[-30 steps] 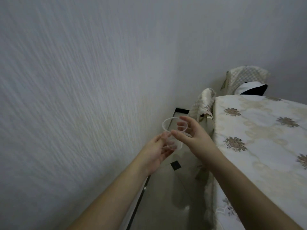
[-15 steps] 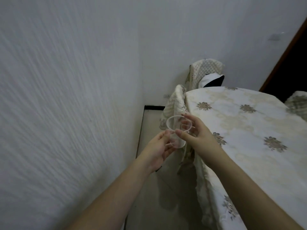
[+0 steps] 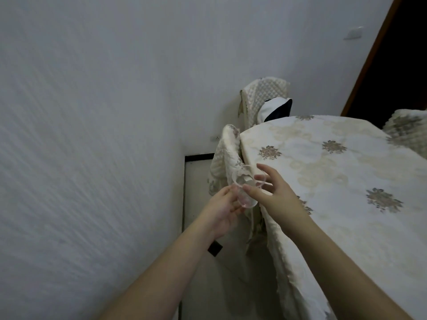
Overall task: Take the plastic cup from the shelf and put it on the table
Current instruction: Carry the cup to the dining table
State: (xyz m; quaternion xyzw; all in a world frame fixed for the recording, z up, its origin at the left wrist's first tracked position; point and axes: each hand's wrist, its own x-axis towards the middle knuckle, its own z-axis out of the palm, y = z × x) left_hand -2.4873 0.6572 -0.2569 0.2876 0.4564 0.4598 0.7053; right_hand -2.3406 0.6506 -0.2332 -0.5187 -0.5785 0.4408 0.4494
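Note:
A clear plastic cup (image 3: pixel 245 191) hangs in the air just left of the table's near-left edge, its rim tilted towards the table. My left hand (image 3: pixel 223 211) holds its base from below with the fingertips. My right hand (image 3: pixel 271 195) grips the cup's rim, thumb on the near side and fingers spread over the far side. The table (image 3: pixel 346 181) stretches to the right under a cream cloth with brown flower prints. No shelf is in view.
A white wall (image 3: pixel 92 135) fills the left side. A chair (image 3: pixel 225 162) draped in cream fabric stands against the table's left edge, another chair (image 3: pixel 265 98) at the far end. A narrow strip of floor (image 3: pixel 196 181) runs between wall and table. A dark doorway (image 3: pixel 397 65) is far right.
The view has swung right, bringing more of the table in. Both hands with the cup have moved right, closer to the table's edge.

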